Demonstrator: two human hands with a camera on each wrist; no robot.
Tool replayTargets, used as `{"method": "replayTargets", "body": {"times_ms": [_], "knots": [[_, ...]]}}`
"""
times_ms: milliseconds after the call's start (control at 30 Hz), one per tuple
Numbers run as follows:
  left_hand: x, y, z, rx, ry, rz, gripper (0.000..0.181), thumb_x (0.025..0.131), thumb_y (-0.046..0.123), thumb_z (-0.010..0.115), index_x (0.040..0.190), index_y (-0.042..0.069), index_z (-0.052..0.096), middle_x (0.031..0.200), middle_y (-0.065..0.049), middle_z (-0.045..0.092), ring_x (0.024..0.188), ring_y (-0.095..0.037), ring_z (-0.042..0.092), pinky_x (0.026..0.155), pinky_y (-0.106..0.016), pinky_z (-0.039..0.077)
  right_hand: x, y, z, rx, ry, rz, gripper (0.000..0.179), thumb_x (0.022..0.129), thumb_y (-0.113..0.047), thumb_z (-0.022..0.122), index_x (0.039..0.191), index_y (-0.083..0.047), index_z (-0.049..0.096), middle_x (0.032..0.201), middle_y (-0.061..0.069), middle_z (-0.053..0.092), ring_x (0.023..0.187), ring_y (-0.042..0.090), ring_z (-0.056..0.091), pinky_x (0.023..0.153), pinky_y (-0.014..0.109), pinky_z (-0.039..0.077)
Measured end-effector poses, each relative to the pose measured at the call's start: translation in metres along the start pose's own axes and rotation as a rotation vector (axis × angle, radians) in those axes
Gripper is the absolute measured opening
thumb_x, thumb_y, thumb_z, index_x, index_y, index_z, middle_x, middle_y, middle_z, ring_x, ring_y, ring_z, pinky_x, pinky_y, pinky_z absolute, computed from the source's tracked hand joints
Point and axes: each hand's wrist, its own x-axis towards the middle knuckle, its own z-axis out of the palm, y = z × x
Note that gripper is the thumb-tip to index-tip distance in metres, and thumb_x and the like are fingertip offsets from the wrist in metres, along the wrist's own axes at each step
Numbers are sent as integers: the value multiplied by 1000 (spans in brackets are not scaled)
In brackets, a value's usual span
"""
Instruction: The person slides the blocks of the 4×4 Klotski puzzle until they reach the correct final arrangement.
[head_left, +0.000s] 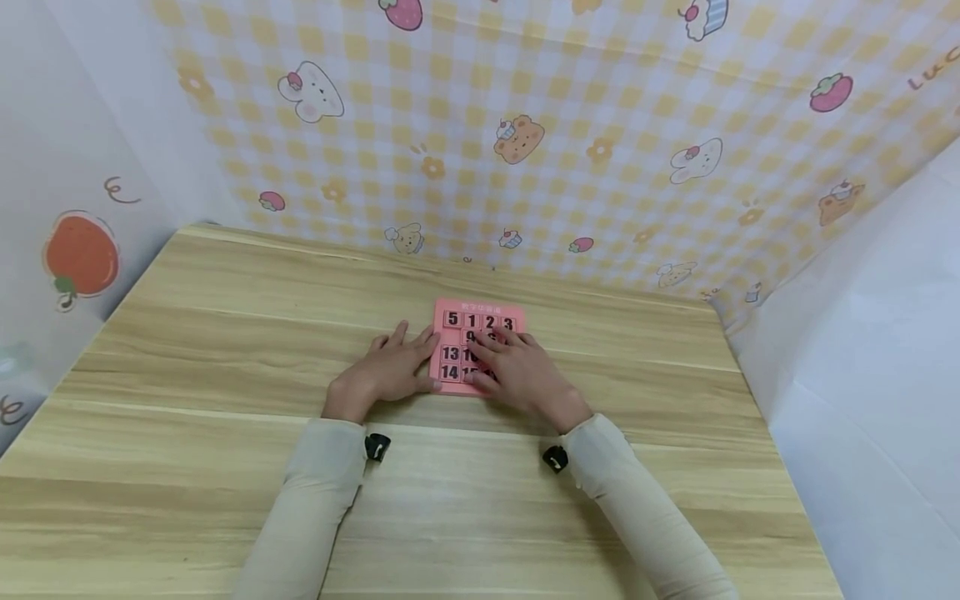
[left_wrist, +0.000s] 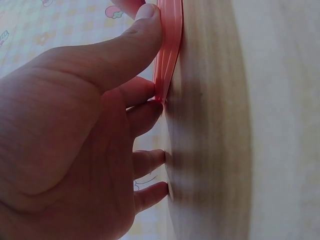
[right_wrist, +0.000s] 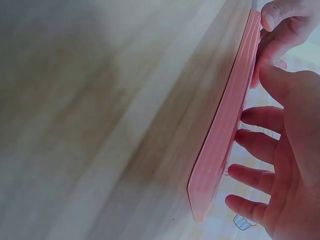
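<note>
A pink number slide puzzle (head_left: 454, 387) lies flat on the wooden table, its black numerals facing up. Its top row reads 5, 1, 2, 3, and a bare pink slot shows left of the 9. At its left side my left hand (head_left: 386, 371) holds the frame, thumb at the near corner and fingers along the edge. Some of those fingertips rest on the table in the left wrist view. My right hand (head_left: 528, 375) spreads over the right half, fingertips on the tiles, hiding several numbers. From the right wrist, the frame's pink side (right_wrist: 225, 120) shows below the extended fingers.
The wood-grain table (head_left: 225, 333) extends around the puzzle. Behind it hangs a yellow checked cloth (head_left: 465, 100) with cartoon prints. White walls (head_left: 862, 333) stand at both sides. Black wrist straps (head_left: 377, 447) show at the cuffs.
</note>
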Motion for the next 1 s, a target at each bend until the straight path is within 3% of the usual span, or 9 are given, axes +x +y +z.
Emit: {"method": "replayTargets", "body": {"times_ms": [1000], "knots": [[0,0,-1,1,2,6,81,96,44,60,159,11,20,166,-8,14,151,-42,-4,121,-61,4,8,-8,1,-41,19,-32,61,102,-57,40,151,-22,45,156,0,41,144,32,37,116,54,32]]}}
